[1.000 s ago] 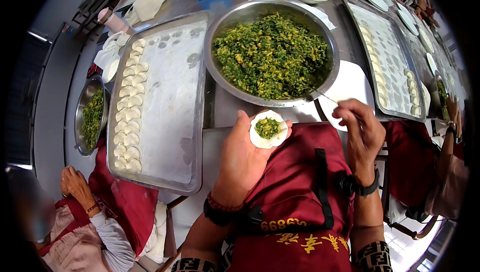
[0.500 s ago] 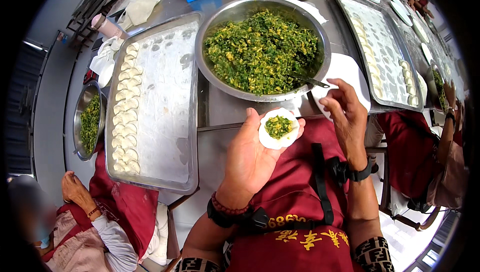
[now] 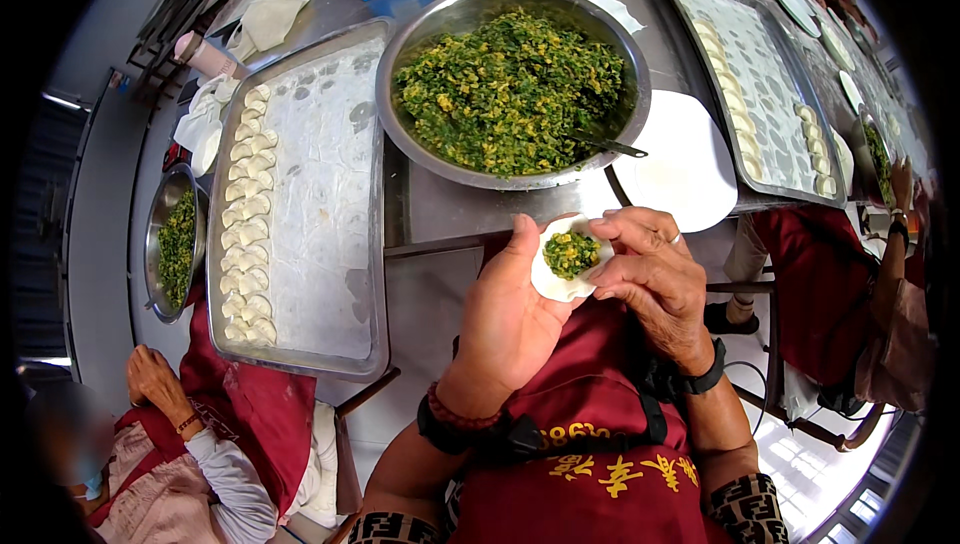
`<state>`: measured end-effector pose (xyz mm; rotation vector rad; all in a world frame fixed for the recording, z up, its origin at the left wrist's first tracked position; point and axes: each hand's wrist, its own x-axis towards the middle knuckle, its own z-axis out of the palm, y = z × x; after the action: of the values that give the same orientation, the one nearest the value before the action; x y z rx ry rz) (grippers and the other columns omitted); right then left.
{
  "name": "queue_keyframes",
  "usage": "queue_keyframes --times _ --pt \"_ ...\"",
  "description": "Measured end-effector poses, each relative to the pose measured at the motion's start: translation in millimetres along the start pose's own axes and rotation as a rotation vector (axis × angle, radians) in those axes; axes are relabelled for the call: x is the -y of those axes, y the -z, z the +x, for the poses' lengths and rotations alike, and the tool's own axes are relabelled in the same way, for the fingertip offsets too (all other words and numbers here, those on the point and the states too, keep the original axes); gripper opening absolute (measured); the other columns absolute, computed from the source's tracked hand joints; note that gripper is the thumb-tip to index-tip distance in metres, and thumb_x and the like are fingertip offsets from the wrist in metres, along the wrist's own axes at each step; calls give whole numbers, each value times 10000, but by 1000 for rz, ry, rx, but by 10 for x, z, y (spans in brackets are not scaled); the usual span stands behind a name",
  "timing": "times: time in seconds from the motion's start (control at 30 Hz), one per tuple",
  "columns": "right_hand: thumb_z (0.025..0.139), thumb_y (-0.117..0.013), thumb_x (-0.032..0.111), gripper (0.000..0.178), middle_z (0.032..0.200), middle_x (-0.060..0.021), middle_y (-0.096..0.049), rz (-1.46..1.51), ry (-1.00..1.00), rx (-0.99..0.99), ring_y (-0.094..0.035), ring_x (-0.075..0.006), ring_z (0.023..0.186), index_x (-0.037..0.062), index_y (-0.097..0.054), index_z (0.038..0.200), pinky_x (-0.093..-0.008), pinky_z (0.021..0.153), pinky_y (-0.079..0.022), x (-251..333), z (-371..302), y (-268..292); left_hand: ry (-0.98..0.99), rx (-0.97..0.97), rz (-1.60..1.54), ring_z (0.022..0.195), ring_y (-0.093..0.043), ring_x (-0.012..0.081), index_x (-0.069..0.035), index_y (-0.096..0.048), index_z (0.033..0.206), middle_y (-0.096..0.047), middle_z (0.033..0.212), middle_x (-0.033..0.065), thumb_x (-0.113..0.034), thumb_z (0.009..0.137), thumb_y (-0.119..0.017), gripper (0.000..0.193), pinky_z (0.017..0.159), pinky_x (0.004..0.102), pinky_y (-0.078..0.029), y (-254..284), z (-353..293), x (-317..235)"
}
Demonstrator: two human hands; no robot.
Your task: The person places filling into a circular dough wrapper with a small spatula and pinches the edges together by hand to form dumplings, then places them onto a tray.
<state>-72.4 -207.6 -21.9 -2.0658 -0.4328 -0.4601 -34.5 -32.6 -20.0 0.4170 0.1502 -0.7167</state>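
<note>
A round white dumpling wrapper with green and yellow chopped filling in its middle rests on the fingers of my left hand, just in front of the table edge. The left thumb stands up beside it. My right hand pinches the right edge of the wrapper between thumb and fingers, so that side curls up a little. Beyond both hands stands a large steel bowl of the same filling, with a dark spoon handle sticking out at its near right.
Left of the bowl lies a metal tray with a row of folded dumplings. A white plate sits right of it, and another dumpling tray farther right. At lower left a seated co-worker's hands are near a smaller filling bowl.
My right hand has come left and down from beside the plate and taken hold of the wrapper's edge. The wrapper has shifted slightly right and begun to curl.
</note>
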Motion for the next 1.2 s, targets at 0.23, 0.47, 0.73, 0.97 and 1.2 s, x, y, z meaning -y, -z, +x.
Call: queue_keyframes --times 0.23,0.47,0.73,0.97,1.2 --pt "802 -727 43 91 1179 -110 -685 208 -217 -138 -575 -256 1084 38 -694 887 -351 929 -449 41 -33 -76 -125 76 430 1153 -561 186 43 -422 1373 -572 1237 116 -183 997 -577 466 976 361 -492 -32 -85 160" --pt "815 -706 16 108 1202 -134 -668 349 -360 -184 -561 -223 1087 23 -684 921 -346 940 -438 96 -53 -106 -249 28 733 811 -594 97 32 -510 1339 -638 1056 71 -131 980 -610 406 716 217 -506 -19 -73 252" --pt "834 -692 13 103 1211 -132 -665 364 -344 -199 -568 -201 1067 24 -683 936 -330 921 -450 88 -30 -134 -339 -7 837 654 -505 37 14 -545 1346 -642 934 43 -102 985 -595 383 570 176 -426 1 -82 281" --pt "824 -704 1 231 1228 -113 -647 477 -394 -229 -588 -170 1044 31 -679 1052 -306 921 -467 141 19 -164 -423 -13 809 707 -566 94 57 -553 1308 -663 975 106 -118 1007 -557 348 582 205 -442 37 -81 285" --pt "849 -717 19 446 1169 -94 -649 739 -673 -236 -613 -134 993 -18 -590 1275 -262 901 -502 229 -33 -135 -531 26 601 802 -615 167 46 -561 1288 -540 1365 226 -216 1026 -522 372 575 220 -433 34 -73 231"
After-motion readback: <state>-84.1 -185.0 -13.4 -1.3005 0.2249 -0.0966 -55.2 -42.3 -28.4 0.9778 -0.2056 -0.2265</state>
